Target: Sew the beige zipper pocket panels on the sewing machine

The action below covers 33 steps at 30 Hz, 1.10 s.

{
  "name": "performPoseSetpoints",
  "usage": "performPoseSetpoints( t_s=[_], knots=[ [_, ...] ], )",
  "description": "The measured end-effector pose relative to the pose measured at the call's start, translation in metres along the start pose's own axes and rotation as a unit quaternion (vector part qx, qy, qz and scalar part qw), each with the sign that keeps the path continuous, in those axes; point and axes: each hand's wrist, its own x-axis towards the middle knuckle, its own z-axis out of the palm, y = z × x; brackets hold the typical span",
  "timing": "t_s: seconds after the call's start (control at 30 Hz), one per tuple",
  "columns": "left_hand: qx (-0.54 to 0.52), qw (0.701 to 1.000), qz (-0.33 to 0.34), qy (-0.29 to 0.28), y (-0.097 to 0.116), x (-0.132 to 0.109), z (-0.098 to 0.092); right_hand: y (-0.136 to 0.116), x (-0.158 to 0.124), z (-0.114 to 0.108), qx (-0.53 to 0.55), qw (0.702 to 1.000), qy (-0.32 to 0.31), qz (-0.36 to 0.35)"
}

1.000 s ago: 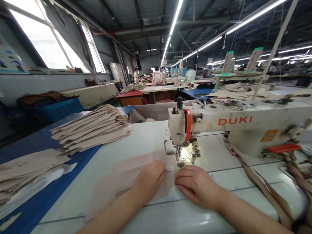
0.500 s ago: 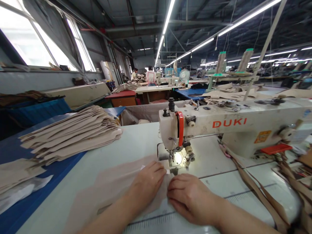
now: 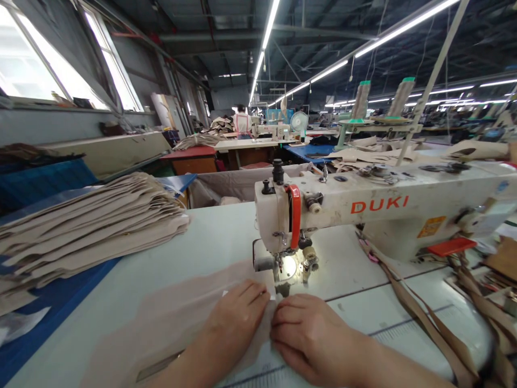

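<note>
A pale beige fabric piece (image 3: pixel 173 307) lies flat on the light green sewing table (image 3: pixel 218 231), its right edge just in front of the lit needle area of a white sewing machine (image 3: pixel 331 196) marked DUKI. My left hand (image 3: pixel 238 315) is closed, its fingertips pinching the fabric near that edge. Right beside it, my right hand (image 3: pixel 302 328) is also closed, fingers curled on the fabric's edge; the fingertips are partly hidden. A small white tag-like patch (image 3: pixel 225 293) shows by my left knuckles. Below my left wrist, a narrow slot-like strip (image 3: pixel 159 366) shows in the fabric.
A thick stack of beige fabric pieces (image 3: pixel 92 226) lies at left on a blue surface (image 3: pixel 81 296). Scissors (image 3: pixel 365 245) and brown straps (image 3: pixel 420 307) lie right of the needle. Thread cones (image 3: pixel 361 102) stand behind the machine.
The whole view has shifted, so the machine, stack and background sit further left. Both hands keep their hold on the fabric near the needle, with little movement relative to the machine.
</note>
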Motion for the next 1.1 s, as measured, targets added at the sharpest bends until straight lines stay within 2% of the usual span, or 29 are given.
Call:
performPoseSetpoints(
  t_s=[0.8,1.1],
  knots=[
    [0.013,1.000,-0.003,0.010,0.0011,-0.0025,0.0048,-0.0016,0.0012,-0.0015,0.001,1.000,0.019,-0.005],
    [0.008,1.000,-0.016,-0.020,0.0000,-0.0025,0.0066,-0.0038,0.0016,-0.0033,0.005,1.000,0.008,0.001]
  ],
)
